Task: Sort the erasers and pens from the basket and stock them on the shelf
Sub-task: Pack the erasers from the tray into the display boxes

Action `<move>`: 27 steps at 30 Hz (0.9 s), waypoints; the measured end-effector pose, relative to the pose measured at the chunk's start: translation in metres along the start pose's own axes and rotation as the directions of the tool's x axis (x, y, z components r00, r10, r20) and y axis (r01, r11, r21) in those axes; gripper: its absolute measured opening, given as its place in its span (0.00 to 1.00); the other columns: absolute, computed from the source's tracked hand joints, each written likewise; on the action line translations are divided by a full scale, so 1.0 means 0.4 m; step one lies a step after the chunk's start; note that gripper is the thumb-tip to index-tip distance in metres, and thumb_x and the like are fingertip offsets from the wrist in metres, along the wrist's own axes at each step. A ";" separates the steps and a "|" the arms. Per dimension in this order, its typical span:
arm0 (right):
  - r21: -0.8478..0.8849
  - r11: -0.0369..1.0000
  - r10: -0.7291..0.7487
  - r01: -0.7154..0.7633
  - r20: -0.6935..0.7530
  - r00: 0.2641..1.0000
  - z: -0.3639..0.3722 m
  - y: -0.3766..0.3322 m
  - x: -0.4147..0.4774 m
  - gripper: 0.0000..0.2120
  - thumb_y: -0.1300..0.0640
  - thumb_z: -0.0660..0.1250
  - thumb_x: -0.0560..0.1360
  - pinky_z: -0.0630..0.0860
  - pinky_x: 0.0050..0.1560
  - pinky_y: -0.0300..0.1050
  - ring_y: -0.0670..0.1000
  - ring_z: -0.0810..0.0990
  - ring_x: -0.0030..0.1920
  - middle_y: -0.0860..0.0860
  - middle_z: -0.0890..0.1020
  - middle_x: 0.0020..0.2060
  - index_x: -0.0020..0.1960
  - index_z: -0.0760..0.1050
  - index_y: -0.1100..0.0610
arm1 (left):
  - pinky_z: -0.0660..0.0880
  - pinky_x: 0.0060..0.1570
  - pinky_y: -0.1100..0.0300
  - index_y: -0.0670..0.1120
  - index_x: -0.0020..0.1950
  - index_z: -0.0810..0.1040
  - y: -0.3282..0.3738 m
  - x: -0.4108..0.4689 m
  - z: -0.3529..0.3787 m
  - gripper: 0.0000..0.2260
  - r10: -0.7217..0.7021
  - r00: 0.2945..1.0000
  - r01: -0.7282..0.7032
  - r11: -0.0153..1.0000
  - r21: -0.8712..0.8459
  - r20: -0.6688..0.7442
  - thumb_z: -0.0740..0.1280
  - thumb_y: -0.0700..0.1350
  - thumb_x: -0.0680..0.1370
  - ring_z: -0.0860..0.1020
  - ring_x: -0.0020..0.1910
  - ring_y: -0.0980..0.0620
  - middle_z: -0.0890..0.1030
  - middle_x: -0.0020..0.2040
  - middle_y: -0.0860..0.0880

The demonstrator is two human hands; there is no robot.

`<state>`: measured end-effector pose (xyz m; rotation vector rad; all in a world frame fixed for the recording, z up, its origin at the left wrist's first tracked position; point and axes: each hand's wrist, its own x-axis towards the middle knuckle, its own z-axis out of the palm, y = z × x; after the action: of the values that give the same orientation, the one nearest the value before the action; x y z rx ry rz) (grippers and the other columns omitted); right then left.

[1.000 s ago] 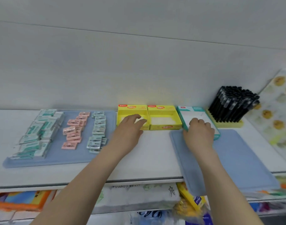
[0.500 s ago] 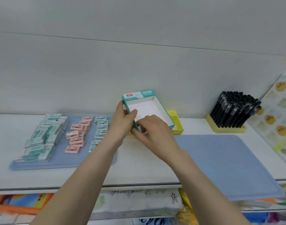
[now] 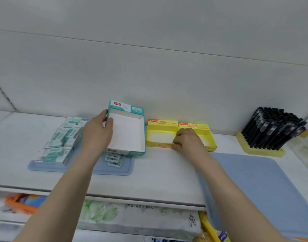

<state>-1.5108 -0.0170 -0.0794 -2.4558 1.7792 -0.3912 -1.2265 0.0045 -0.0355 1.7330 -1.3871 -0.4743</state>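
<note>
Teal box [image 3: 127,135] has crossed to just left of the yellow boxes [image 3: 162,124], above the erasers [image 3: 62,142]. Left hand [image 3: 97,137] grips its side wall; right hand [image 3: 188,140] pinches the yellow boxes' front. It looks like light, flimsy card, best held by its walls.

Two yellow boxes [image 3: 161,124], one teal box [image 3: 127,135], two blue mats [image 3: 254,180], perhaps dozens of pens [image 3: 272,128].

A stationery shop: stocked shelf [image 3: 149,172] of erasers [image 3: 62,142] and pens [image 3: 272,130].
</note>
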 end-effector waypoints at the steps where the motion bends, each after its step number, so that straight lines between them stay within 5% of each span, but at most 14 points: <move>1: -0.016 1.000 0.007 -0.007 0.013 1.000 -0.010 0.019 -0.006 0.09 0.54 0.68 0.75 0.67 0.55 0.44 0.57 0.71 0.57 0.52 0.79 0.51 0.49 0.85 0.57 | 0.69 0.45 0.56 0.51 0.66 0.74 0.006 -0.005 0.015 0.16 0.009 1.000 -0.009 1.000 0.005 0.027 0.56 0.43 0.80 0.75 0.49 0.48 0.81 0.57 0.47; 6: -0.056 0.997 0.056 -0.054 0.031 0.998 -0.049 0.104 -0.040 0.07 0.54 0.71 0.74 0.66 0.51 0.44 0.57 0.73 0.53 0.52 0.80 0.49 0.47 0.85 0.57 | 0.66 0.49 0.56 0.49 0.72 0.68 0.058 -0.035 0.107 0.18 0.046 0.988 -0.066 0.989 0.130 0.148 0.56 0.43 0.81 0.74 0.60 0.41 0.76 0.63 0.42; 11: -0.093 0.984 0.154 -0.152 0.013 0.988 -0.066 0.164 -0.072 0.06 0.57 0.71 0.73 0.64 0.43 0.42 0.57 0.75 0.52 0.52 0.80 0.48 0.45 0.85 0.58 | 0.67 0.47 0.57 0.48 0.72 0.68 0.061 -0.037 0.178 0.20 0.066 0.977 -0.093 0.988 0.123 0.204 0.55 0.39 0.80 0.75 0.56 0.41 0.76 0.60 0.41; 17: -0.099 0.976 0.201 -0.192 0.093 0.975 -0.089 0.184 -0.080 0.11 0.57 0.72 0.72 0.70 0.49 0.43 0.55 0.74 0.57 0.51 0.80 0.55 0.54 0.83 0.51 | 0.67 0.58 0.53 0.44 0.75 0.64 0.049 -0.023 0.232 0.21 0.047 0.968 -0.098 0.975 0.202 0.246 0.57 0.38 0.81 0.70 0.64 0.39 0.70 0.66 0.38; 20: -0.026 0.984 0.180 -0.179 0.081 0.980 -0.091 0.162 -0.073 0.15 0.48 0.73 0.72 0.72 0.55 0.46 0.55 0.75 0.58 0.50 0.79 0.56 0.57 0.81 0.49 | 0.54 0.73 0.51 0.42 0.76 0.61 0.048 -0.059 0.241 0.24 0.179 0.937 -0.274 0.909 0.314 0.299 0.61 0.47 0.81 0.58 0.74 0.40 0.61 0.75 0.38; 22: 0.003 0.986 0.167 -0.168 0.046 0.985 -0.088 0.144 -0.061 0.14 0.43 0.71 0.72 0.72 0.54 0.46 0.56 0.77 0.56 0.50 0.80 0.54 0.55 0.81 0.47 | 0.51 0.74 0.53 0.46 0.77 0.61 0.050 -0.106 0.246 0.28 0.260 0.847 -0.440 0.831 0.340 0.463 0.60 0.57 0.80 0.56 0.76 0.43 0.58 0.77 0.42; 24: -0.018 0.991 0.134 -0.133 0.082 0.988 -0.085 0.124 -0.043 0.10 0.44 0.69 0.74 0.71 0.53 0.47 0.58 0.78 0.53 0.51 0.81 0.51 0.51 0.82 0.46 | 0.57 0.73 0.49 0.51 0.75 0.65 0.048 -0.149 0.252 0.27 0.276 0.754 -0.568 0.729 0.382 0.596 0.58 0.62 0.79 0.61 0.75 0.43 0.63 0.76 0.45; 27: -0.075 0.993 0.108 -0.096 0.188 0.976 -0.099 0.095 -0.027 0.09 0.47 0.66 0.77 0.67 0.50 0.46 0.57 0.78 0.52 0.52 0.82 0.49 0.50 0.83 0.49 | 0.76 0.52 0.48 0.53 0.59 0.82 0.050 -0.161 0.248 0.24 0.263 0.738 -0.599 0.679 0.425 0.621 0.55 0.62 0.74 0.80 0.56 0.41 0.81 0.59 0.44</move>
<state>-1.5590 -0.0158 -0.0512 -2.3393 1.8539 -0.0855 -1.3315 0.0265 -0.0896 1.6870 -2.5199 -0.2161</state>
